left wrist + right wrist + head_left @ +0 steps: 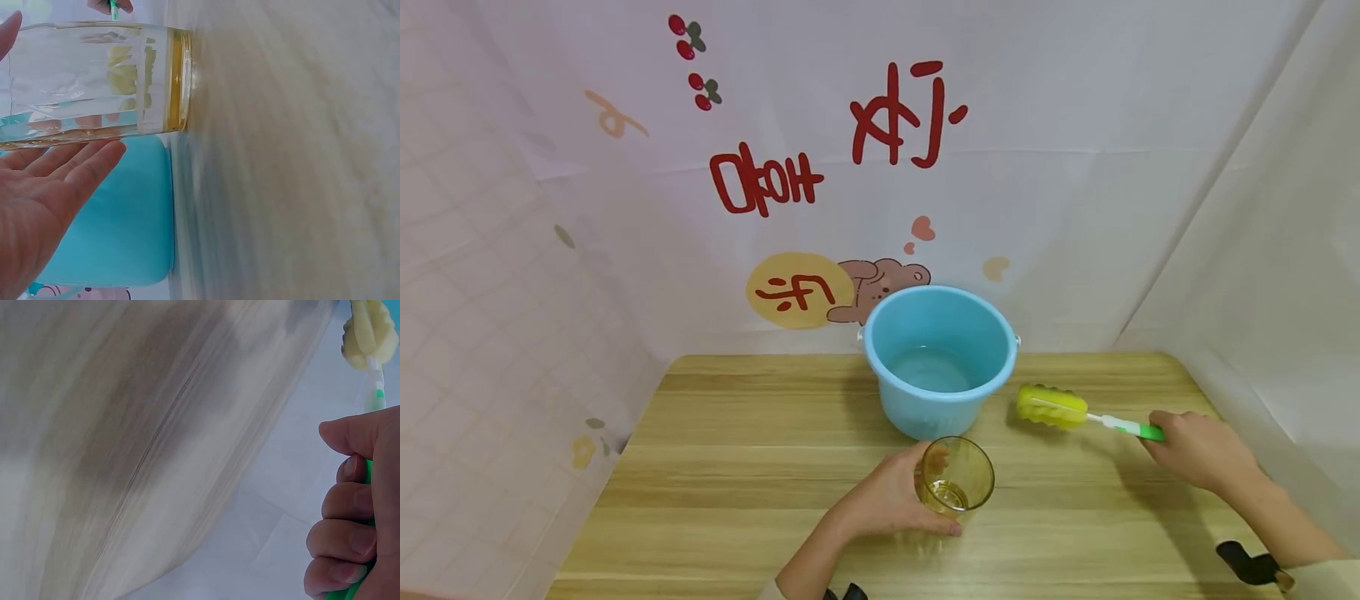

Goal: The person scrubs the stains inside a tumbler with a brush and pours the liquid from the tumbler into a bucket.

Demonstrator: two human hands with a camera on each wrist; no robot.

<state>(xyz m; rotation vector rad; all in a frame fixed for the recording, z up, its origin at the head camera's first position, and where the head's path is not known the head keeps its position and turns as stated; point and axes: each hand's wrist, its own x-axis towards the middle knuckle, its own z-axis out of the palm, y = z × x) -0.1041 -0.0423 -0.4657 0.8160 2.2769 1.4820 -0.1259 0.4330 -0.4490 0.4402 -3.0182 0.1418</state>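
Note:
My left hand (891, 498) holds an amber-tinted drinking glass (973, 471) around its side, in front of the bucket. The left wrist view shows the thumb on one side of the glass (81, 81) and the fingers (94, 165) along the other. The glass is upright, its base at or just above the tabletop. My right hand (1202, 450) grips the green and white handle of a bottle brush (1052, 407) with a yellow sponge head. That head is over the table, right of the bucket. Curled fingers (340, 540) wrap the handle in the right wrist view.
A light blue bucket (936, 417) with clear water in it stands toward the back of the wood-grain table (737, 500). White printed cloth (1045, 192) hangs behind the table and along both sides.

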